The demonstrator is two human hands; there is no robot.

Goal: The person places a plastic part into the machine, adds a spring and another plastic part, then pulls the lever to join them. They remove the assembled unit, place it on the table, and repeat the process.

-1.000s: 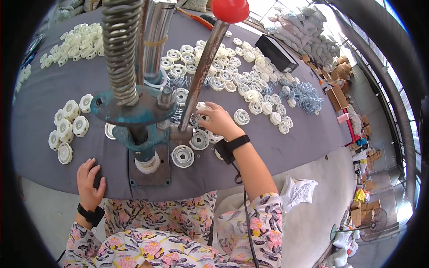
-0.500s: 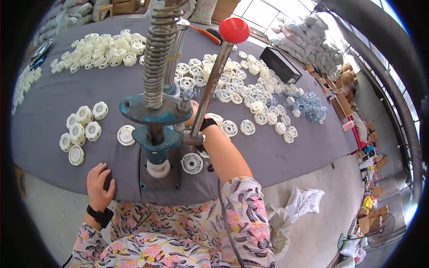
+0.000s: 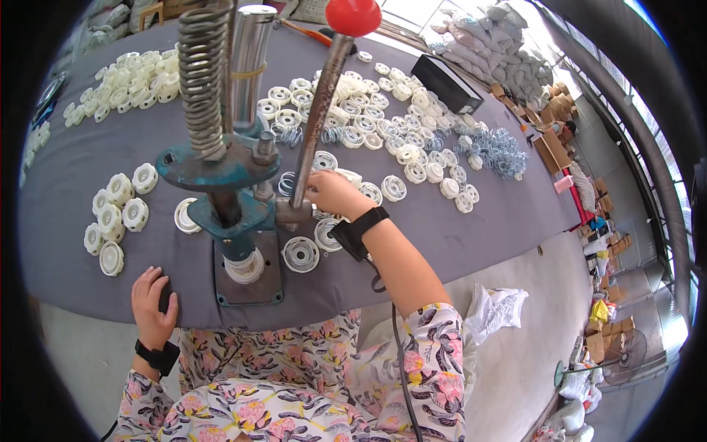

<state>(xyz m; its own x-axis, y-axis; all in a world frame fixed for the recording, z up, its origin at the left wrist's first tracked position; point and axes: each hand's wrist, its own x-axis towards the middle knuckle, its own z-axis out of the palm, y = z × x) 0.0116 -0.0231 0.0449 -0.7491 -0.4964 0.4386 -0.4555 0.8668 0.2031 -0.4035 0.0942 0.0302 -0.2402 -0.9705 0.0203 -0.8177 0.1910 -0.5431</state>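
Note:
My left hand (image 3: pixel 153 306) rests on the cloth near the table's front edge, fingers stretched; a dark patch beside its thumb cannot be made out. Between my hands stands a teal hand press (image 3: pixel 239 217) with a big coil spring (image 3: pixel 202 88) and a red-knobbed lever (image 3: pixel 320 110). In its foot sits a white round part (image 3: pixel 244 267). Just right of the lever, my right hand (image 3: pixel 337 193) has bent fingers drawn together; the lever partly hides their tips. A small wire spring (image 3: pixel 286 184) is near them. White round caps with metal rings (image 3: pixel 301 254) lie by my right wrist.
Several white caps (image 3: pixel 110 221) are grouped at left. Cream parts (image 3: pixel 140 81) are heaped at the far left, more caps (image 3: pixel 368 118) spread at the far right. Beside those lie a tangle of wire springs (image 3: pixel 495 153) and a black box (image 3: pixel 448 85). A cable (image 3: pixel 401 361) hangs by my right arm.
My right hand has come out from behind the press to the right of the lever. The view has shifted, so the press appears farther left. My left hand stays in place.

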